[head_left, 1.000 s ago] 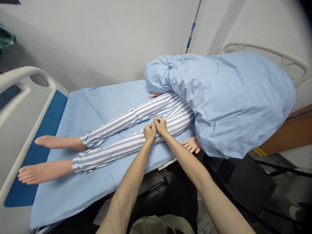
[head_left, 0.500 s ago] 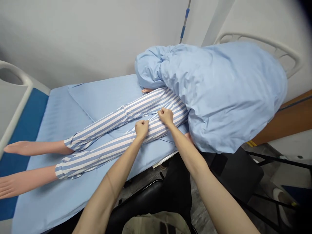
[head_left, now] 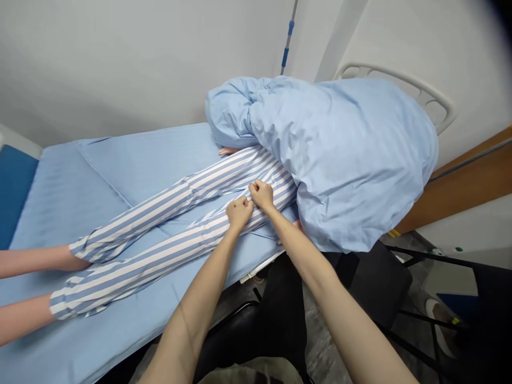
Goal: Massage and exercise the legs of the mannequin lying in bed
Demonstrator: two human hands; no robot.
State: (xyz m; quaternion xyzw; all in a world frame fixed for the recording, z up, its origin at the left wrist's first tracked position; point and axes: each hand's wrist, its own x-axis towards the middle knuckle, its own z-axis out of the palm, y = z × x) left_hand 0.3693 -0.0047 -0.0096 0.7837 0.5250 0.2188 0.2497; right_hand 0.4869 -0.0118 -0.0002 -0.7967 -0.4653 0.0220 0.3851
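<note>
Blue-and-white striped trousers cover the legs of a manikin-like figure stretched out on the bed. Over its nearer thigh, my left hand is closed in a fist, thumb side up. Just beyond it, my right hand also makes a fist, close against the left one. Neither fist shows anything held, though the undersides of the fingers are hidden. A light blue gown or quilt hides the figure's upper body. The fingers of one of its hands show beside the far hip.
A light blue sheet covers the bed. A pale headboard rises at the right, and a blue-banded footboard at the left. Black chairs stand near the bed's side. A pole leans by the wall.
My left hand has moved right along the thigh, up close to my right hand. The whole view has shifted, so the bed and figure appear farther left.
</note>
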